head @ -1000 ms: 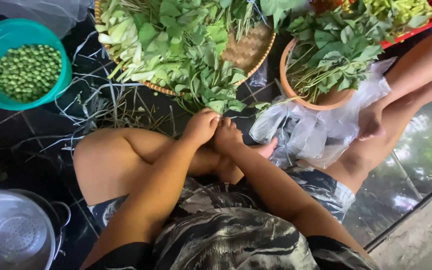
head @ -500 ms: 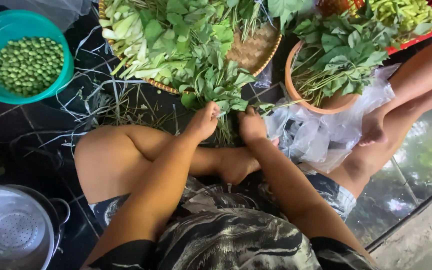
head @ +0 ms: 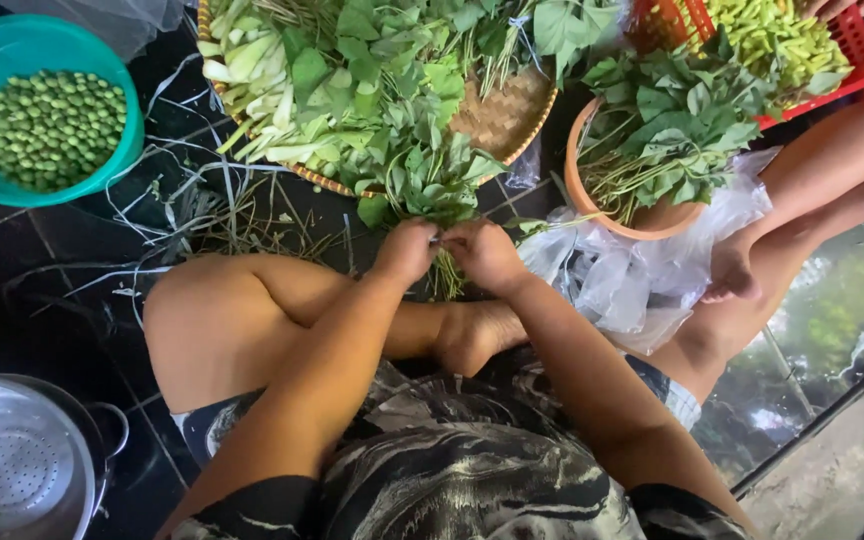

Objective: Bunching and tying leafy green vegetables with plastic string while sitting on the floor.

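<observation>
**Leafy bunch being gripped by both hands at the tray's near edge**

At the far left, a teal bowl (head: pixel 12 60) of small green pods is being kept well apart from the hands, with a metal colander (head: pixel 7 475) below it at the frame's corner. The dark tiled floor (head: pixel 72 260) between them is being littered with pale strips and dry stems, so little clean room is being left there. The left hand (head: pixel 407 250) is being closed around the stems of a bunch of green leaves (head: pixel 422 180), and the right hand (head: pixel 487 255), just beside it and touching it, is being curled shut on the same stems. The bunch is being held over the near rim of the woven tray (head: pixel 502 115), between the person's knees. To the right, an orange bowl (head: pixel 642 220) of leafy stalks is being crowded by clear plastic bags (head: pixel 632 285). Compared with half a second ago, the hands are being held together rather than apart, and the bunch is being drawn nearer the body.
</observation>
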